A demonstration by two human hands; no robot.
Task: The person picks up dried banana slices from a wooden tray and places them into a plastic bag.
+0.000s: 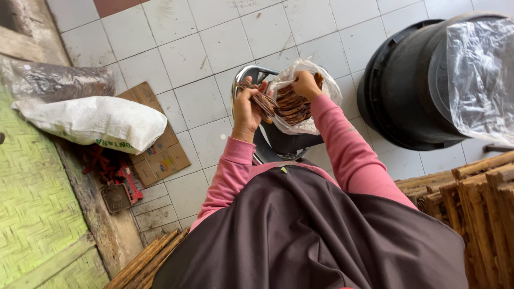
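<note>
My left hand (247, 109) grips a stack of thin brown chips (263, 101) just left of a clear plastic bag (304, 96). My right hand (306, 84) is pushed into the bag's open mouth, fingers closed on more brown chips (292, 104) packed inside. The bag rests over a shiny metal scale or stool (251, 72) whose dark base (286, 144) shows beneath. Pink sleeves (342, 144) and a dark brown garment (300, 230) cover my arms and lap.
A large black bucket (407, 91) draped with clear plastic (482, 75) stands at the right. Wooden slat frames (471, 203) are stacked lower right. A white sack (91, 122), cardboard (155, 155), a woven green mat (32, 198) and bamboo sticks (144, 265) lie at the left.
</note>
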